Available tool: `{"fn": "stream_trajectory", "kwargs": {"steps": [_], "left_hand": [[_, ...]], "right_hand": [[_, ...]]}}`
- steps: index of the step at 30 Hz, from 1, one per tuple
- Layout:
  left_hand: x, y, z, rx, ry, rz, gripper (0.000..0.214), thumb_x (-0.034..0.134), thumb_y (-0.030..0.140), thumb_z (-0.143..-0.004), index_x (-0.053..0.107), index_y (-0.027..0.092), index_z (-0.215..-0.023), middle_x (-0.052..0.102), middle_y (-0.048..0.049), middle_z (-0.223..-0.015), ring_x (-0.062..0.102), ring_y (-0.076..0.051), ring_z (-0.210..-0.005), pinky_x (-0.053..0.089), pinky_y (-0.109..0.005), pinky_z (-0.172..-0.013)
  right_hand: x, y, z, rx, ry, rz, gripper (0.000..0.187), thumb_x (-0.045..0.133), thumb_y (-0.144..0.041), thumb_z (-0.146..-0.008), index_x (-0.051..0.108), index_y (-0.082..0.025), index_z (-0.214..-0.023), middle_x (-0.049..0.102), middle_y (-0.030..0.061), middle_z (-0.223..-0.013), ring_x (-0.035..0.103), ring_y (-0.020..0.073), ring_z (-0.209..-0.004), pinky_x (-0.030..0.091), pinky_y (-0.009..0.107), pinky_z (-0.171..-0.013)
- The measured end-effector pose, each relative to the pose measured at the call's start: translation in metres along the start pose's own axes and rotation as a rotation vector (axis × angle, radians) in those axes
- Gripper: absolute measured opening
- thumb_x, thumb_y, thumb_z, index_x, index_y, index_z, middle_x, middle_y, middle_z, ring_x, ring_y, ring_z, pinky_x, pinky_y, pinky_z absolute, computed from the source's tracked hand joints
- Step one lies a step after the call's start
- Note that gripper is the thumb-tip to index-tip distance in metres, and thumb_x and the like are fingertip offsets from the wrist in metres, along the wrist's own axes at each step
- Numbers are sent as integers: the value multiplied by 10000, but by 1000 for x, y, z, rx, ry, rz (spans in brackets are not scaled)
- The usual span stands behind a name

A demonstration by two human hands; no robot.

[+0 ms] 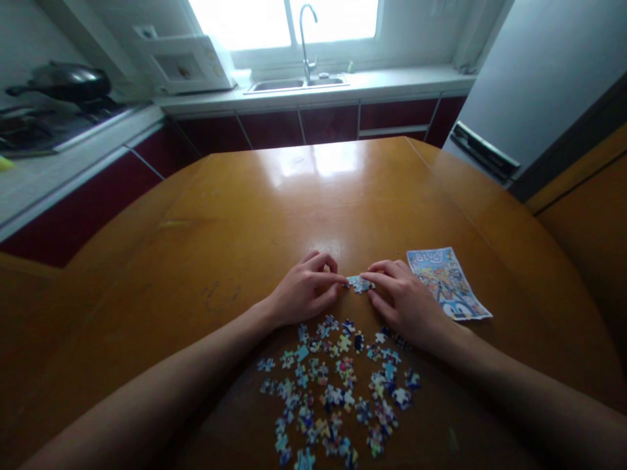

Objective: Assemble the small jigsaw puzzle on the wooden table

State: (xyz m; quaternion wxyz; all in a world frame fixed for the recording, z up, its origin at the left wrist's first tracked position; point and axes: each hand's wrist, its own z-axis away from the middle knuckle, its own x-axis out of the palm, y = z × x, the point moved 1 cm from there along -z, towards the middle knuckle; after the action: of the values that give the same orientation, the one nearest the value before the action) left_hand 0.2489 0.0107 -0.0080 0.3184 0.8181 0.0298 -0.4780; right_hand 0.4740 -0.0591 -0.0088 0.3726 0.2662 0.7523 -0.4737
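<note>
A small strip of joined jigsaw puzzle pieces (361, 283), pale blue and white, lies on the table between my two hands. My left hand (313, 287) has its fingers curled, with the index fingertip and a puzzle piece at the strip's left end. On the right end press the fingertips of my right hand (404, 300), thumb below and fingers above. Many loose puzzle pieces (334, 395) are scattered nearer to me, below both hands. Right of my right hand lies a printed picture sheet (443, 281) with blue cartoon figures, partly covered by that hand.
The wooden table (235, 222) has rounded edges. Beyond it stand a counter with a sink (279, 85) and tap (304, 39), and a microwave (189, 65). A pan (68, 79) sits on the stove at left; a fridge (539, 72) stands at right.
</note>
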Motion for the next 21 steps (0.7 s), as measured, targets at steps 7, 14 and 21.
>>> {"fn": "stream_trajectory", "kwargs": {"steps": [7, 14, 21], "left_hand": [[0, -2, 0, -14, 60, 27, 283, 532, 191, -946, 716, 269, -1146, 603, -57, -980, 520, -193, -955, 466, -362, -867], [-1, -4, -2, -103, 178, 56, 243, 503, 220, -961, 737, 208, -1023, 629, -66, -925, 551, -191, -916, 476, -358, -830], [0, -6, -2, -112, 186, 66, 232, 509, 223, -959, 739, 203, -991, 633, -62, -920, 555, -187, -913, 469, -351, -834]], "right_hand": [[2, 0, -1, -6, 51, -28, 294, 542, -134, -880, 688, -219, -1120, 640, 84, -1117, 552, 243, -1032, 503, 428, -918], [4, -7, 3, -16, 57, 22, 285, 539, -141, -891, 702, -242, -1102, 635, 90, -1129, 539, 268, -1049, 505, 464, -899], [4, -23, 9, 0, -3, 138, 259, 525, -230, -937, 674, -211, -1148, 630, 93, -1222, 518, 292, -1103, 477, 468, -902]]}}
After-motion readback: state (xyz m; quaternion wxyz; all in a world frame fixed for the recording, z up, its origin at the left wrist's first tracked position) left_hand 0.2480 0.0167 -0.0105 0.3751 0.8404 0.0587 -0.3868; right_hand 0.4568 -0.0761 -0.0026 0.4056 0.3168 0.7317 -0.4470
